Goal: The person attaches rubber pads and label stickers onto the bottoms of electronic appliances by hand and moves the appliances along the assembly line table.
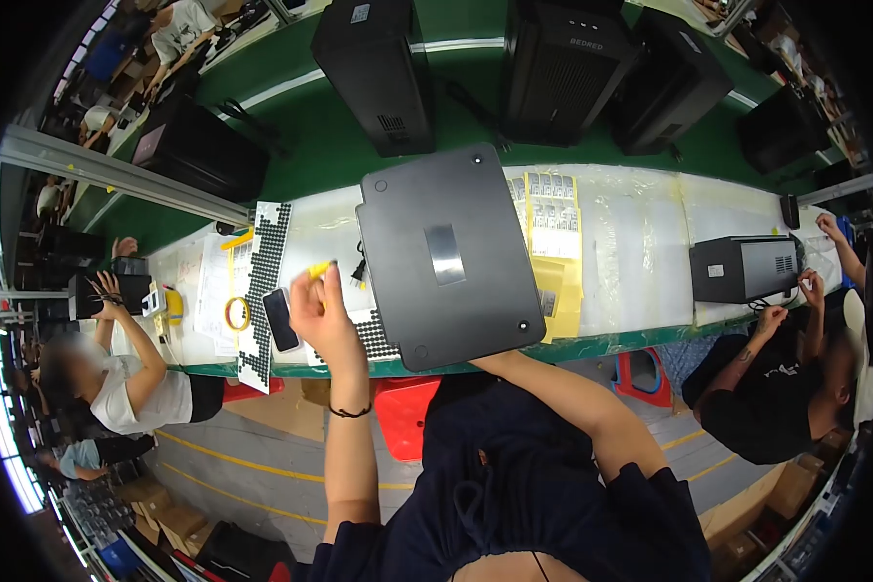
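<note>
A black flat-sided case [456, 194] lies on the white worktable [640, 252] right in front of me, with a grey label [445, 254] in its middle and round spots at its corners. My left hand [322, 315] is raised just left of the case and pinches a small yellow piece [318, 269] between its fingertips. My right forearm [563, 393] reaches to the case's near edge, where the hand itself is hidden behind the case. A sheet of black dot pads [374, 336] lies under the case's left corner.
A phone [280, 319], a yellow tape roll [238, 312] and a long strip of black dots [262, 281] lie to the left. Yellow label sheets [553, 213] lie to the right. Black tower units [373, 73] stand on the green belt behind. Co-workers sit at left [136, 388] and right [776, 398].
</note>
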`<state>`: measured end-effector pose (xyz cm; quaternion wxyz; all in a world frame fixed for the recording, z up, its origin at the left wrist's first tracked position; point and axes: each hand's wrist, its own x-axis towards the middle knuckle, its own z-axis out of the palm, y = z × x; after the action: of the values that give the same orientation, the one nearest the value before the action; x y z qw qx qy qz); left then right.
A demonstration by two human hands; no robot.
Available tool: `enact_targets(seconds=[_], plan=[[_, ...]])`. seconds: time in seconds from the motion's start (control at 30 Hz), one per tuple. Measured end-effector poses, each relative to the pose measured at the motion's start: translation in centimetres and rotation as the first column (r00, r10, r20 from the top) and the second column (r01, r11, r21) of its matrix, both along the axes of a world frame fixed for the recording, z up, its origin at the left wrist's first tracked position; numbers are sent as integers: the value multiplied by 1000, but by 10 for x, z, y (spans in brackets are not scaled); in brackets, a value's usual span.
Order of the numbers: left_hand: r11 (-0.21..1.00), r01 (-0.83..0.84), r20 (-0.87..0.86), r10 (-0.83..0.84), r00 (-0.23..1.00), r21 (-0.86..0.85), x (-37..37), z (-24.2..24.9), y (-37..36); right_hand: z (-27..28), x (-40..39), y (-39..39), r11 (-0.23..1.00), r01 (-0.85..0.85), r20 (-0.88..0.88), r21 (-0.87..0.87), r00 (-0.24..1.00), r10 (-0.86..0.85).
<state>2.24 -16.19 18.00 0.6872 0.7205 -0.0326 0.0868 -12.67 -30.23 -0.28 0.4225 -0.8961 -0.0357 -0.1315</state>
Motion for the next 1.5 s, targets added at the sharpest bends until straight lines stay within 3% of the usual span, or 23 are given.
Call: enact_targets(seconds=[0.07, 0.13, 0.23, 0.3, 0.4, 0.5, 0.6, 0.7, 0.8, 0.87, 0.97, 1.0, 1.03, 1.07, 1.13, 1.23, 1.33, 1.5], plan=[[991, 127, 195, -134, 972, 50, 12, 37, -13, 3, -2, -1, 999, -5, 26, -47, 1000, 6], [931, 163, 326, -273, 905, 327, 22, 61, -22, 9, -7, -3, 992, -17, 56, -123, 998, 24], [809, 134, 369, -401, 839, 573, 41, 73, -38, 21, -19, -10, 976, -59, 56, -210, 996, 73], [781, 111, 374, -413, 830, 615, 48, 69, -44, 35, -27, -16, 979, -132, -37, -157, 991, 128], [709, 46, 388, -438, 811, 704, 52, 72, -51, 55, -40, -28, 973, -226, -268, 53, 935, 232], [656, -18, 430, -473, 769, 755, 56, 75, -55, 49, -52, -35, 962, -186, -445, 200, 857, 258], [649, -14, 461, -526, 715, 761, 61, 73, -53, 53, -56, -45, 966, -130, -402, 225, 890, 214], [630, -12, 469, -564, 680, 776, 60, 73, -48, 91, -49, -65, 961, 26, -563, 276, 815, 140], [609, -31, 474, -583, 660, 793, 56, 74, -44, 75, -56, -97, 985, -14, -489, 173, 867, 99], [535, -40, 426, -624, 655, 844, 51, 80, -40, 98, -47, -121, 985, 108, -594, 132, 804, -9], [506, -55, 405, -615, 676, 861, 49, 77, -33, 146, -14, -149, 957, 279, -496, 79, 844, -205], [562, -49, 416, -548, 725, 826, 49, 75, -35, 181, 3, -150, 941, 330, -486, 81, 837, -251], [615, -46, 418, -477, 773, 787, 48, 72, -36, 194, 16, -150, 930, 340, -319, 137, 904, -284], [667, -52, 416, -401, 816, 744, 49, 70, -38, 205, 30, -151, 921, 337, -139, 193, 939, -315], [761, 38, 328, -324, 888, 648, 53, 64, -42, 228, 57, -145, 929, 297, 47, 220, 948, -314], [795, 147, 174, -302, 937, 589, 59, 57, -54, 251, 91, -132, 970, 173, 188, 170, 960, -205], [824, 316, -58, -328, 943, 470, 63, 58, -55, 253, 110, -130, 994, 112, 253, -4, 961, -107], [850, 382, -134, -358, 924, 363, 62, 54, -56, 261, 122, -134, 920, 95, 329, -380, 944, 38]])
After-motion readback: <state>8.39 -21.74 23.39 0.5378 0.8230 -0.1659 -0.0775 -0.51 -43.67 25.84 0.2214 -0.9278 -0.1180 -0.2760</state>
